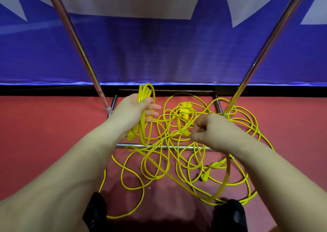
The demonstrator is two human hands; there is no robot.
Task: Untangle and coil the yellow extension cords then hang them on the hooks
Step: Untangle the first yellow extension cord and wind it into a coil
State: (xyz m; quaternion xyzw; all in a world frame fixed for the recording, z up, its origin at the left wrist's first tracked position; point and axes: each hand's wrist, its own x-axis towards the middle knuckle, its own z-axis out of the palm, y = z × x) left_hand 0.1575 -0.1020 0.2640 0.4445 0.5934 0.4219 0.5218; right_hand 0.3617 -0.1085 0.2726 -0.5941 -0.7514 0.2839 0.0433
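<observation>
Gripping upright coil [144, 111] in left hand [131, 113], loops lengthwise vertical

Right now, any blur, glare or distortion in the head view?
Head view: wide-angle bowing splays the chrome rack poles; glare streaks on them; the yellow cord strand below the right hand is motion-blurred; the left hand and its coiled yellow loops are sharp.

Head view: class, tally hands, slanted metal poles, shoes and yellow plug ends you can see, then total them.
Hands: 2, left hand, right hand
Slanted metal poles: 2
Black shoes: 2
Yellow plug ends: 4
Total: 10
</observation>
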